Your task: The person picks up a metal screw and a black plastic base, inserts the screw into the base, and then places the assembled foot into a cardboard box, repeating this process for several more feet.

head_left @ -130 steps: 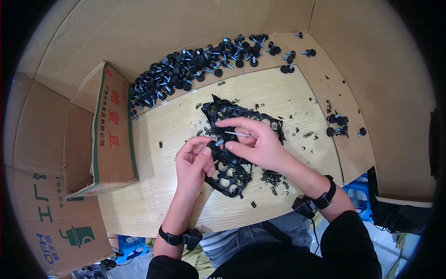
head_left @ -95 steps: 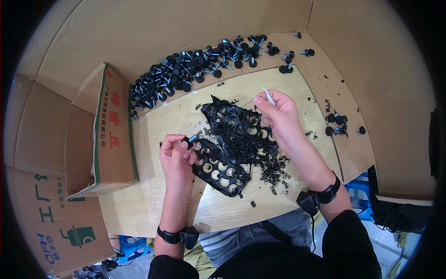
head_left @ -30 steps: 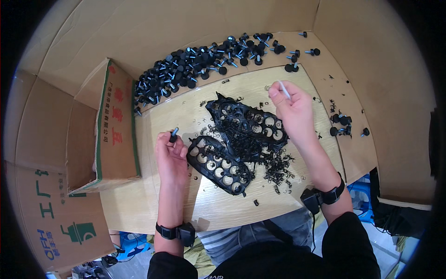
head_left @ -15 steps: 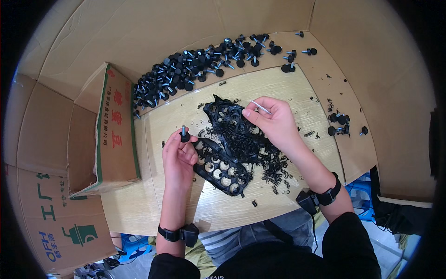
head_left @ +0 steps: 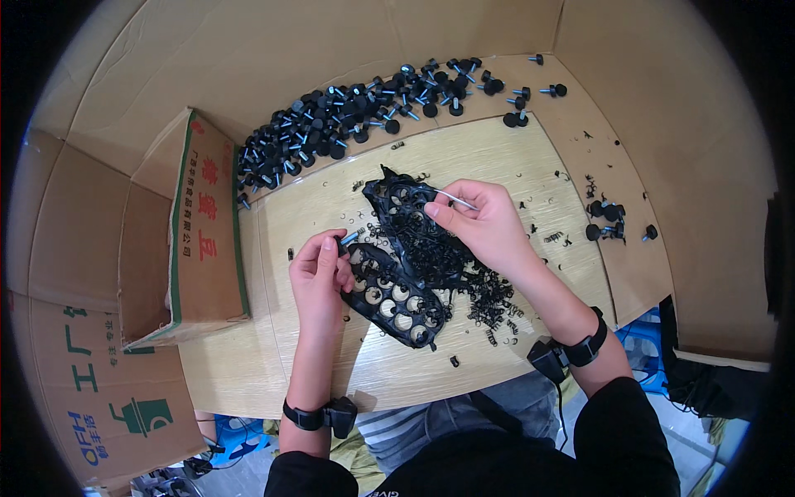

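An open brown cardboard box (head_left: 195,232) with green and red print lies on its side well to the left of the fingers. The left hand (head_left: 319,273) pinches a small black knob with a blue threaded stem (head_left: 348,238) between thumb and fingertips, its stem pointing up to the right. Just right of those fingers lies a black perforated plastic moulding sheet (head_left: 397,294), with loose black trimmings (head_left: 489,298) beside it on the pale wooden table (head_left: 273,364). The right hand (head_left: 489,224) pinches a thin pale rod (head_left: 454,199) above the sheet. Beyond both hands, a heap of black blue-stemmed knobs (head_left: 348,120) spreads across the table.
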Action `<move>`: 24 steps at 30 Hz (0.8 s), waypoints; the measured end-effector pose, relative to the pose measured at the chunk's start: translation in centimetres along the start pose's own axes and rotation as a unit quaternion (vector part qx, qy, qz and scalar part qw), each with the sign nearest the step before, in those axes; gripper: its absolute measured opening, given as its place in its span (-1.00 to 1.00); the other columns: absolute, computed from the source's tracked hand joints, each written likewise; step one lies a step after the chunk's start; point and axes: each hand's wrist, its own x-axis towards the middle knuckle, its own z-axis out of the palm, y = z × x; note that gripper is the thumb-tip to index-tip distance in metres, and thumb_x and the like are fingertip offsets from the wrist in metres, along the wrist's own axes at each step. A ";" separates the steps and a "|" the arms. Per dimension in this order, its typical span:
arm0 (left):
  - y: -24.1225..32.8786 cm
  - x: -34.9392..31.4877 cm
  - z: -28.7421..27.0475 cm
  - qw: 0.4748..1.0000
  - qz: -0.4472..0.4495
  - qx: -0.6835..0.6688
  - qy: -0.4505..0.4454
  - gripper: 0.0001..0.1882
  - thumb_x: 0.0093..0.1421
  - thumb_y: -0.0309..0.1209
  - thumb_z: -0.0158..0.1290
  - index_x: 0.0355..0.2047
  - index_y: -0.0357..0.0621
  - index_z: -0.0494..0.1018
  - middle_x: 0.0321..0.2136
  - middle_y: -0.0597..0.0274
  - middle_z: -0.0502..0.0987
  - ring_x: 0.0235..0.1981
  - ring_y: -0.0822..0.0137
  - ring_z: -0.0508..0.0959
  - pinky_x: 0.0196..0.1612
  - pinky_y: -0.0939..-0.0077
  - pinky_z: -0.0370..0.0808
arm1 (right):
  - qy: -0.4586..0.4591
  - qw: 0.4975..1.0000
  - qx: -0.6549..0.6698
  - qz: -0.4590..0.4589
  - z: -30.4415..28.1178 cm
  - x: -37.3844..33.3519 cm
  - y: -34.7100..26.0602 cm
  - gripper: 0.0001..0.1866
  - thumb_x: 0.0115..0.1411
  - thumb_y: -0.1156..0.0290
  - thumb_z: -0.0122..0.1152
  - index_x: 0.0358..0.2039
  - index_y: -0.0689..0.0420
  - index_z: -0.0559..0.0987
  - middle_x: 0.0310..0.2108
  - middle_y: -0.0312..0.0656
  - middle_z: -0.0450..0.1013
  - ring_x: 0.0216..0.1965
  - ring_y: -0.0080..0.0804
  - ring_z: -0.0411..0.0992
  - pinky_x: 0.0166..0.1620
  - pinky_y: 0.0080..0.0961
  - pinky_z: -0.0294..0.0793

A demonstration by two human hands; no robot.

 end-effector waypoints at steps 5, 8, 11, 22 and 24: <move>0.0 0.1 0.5 1.000 0.000 0.015 0.028 -0.75 0.28 -0.37 0.10 -0.12 -0.28 0.45 -0.47 0.22 0.52 -0.67 0.60 0.30 -0.63 0.70 0.28 | 0.005 0.999 0.042 -0.015 0.3 0.0 0.4 -0.82 0.22 0.39 0.27 -0.45 0.24 0.57 -0.66 -0.49 0.36 -0.61 -0.83 0.17 -0.54 -0.75 0.16; -0.3 0.2 0.0 1.000 0.007 0.007 0.012 -0.74 0.26 -0.43 0.11 -0.09 -0.29 0.43 -0.34 0.07 0.60 -0.67 0.59 0.35 -0.62 0.71 0.29 | -0.008 1.000 0.014 -0.027 0.3 0.1 0.9 -0.79 0.24 0.37 0.24 -0.45 0.25 0.56 -0.63 -0.45 0.41 -0.59 -0.80 0.24 -0.51 -0.72 0.24; -0.2 0.2 0.0 0.999 0.012 0.034 0.004 -0.73 0.25 -0.46 0.11 -0.07 -0.31 0.42 -0.27 0.04 0.61 -0.67 0.59 0.37 -0.63 0.71 0.30 | -0.013 1.000 0.011 -0.026 0.3 0.0 0.7 -0.76 0.25 0.35 0.21 -0.46 0.26 0.57 -0.63 -0.44 0.41 -0.58 -0.79 0.25 -0.51 -0.70 0.26; 0.6 -0.2 1.0 0.999 -0.002 0.053 0.011 -0.64 0.16 -0.57 0.15 -0.01 -0.32 0.44 -0.19 0.10 0.57 -0.63 0.61 0.38 -0.61 0.72 0.29 | -0.020 1.000 0.005 -0.019 0.5 -0.1 0.7 -0.75 0.25 0.34 0.23 -0.45 0.28 0.58 -0.63 -0.41 0.43 -0.57 -0.79 0.27 -0.49 -0.71 0.29; 0.7 -0.2 1.1 0.998 -0.005 0.057 0.010 -0.64 0.15 -0.58 0.16 -0.02 -0.32 0.45 -0.20 0.13 0.56 -0.62 0.61 0.38 -0.60 0.72 0.29 | -0.013 1.000 0.013 -0.022 0.5 -0.1 0.7 -0.75 0.24 0.34 0.24 -0.45 0.28 0.59 -0.63 -0.41 0.43 -0.57 -0.79 0.27 -0.49 -0.71 0.29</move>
